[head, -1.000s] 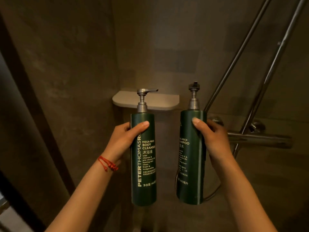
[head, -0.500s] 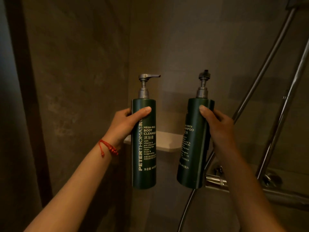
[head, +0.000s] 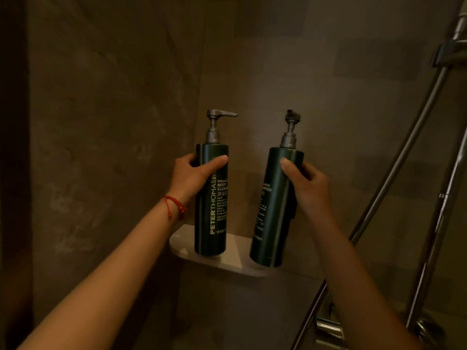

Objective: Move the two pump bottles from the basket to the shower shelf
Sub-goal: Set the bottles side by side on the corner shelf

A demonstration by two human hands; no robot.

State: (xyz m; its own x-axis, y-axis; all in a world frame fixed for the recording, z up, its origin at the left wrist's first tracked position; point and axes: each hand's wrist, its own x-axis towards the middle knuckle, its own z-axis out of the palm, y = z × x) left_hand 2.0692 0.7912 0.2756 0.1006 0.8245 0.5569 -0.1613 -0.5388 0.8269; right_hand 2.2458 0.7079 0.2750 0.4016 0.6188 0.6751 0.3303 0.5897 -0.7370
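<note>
Both bottles are at the white corner shelf (head: 182,245) but not released. The left hand (head: 193,176) wraps the body cleanser bottle (head: 211,198), upright, its base on or just above the shelf (I cannot tell). The right hand (head: 307,184) clasps the tilted shampoo bottle (head: 274,210) at the shelf's front edge. The walls are dark stone.
</note>
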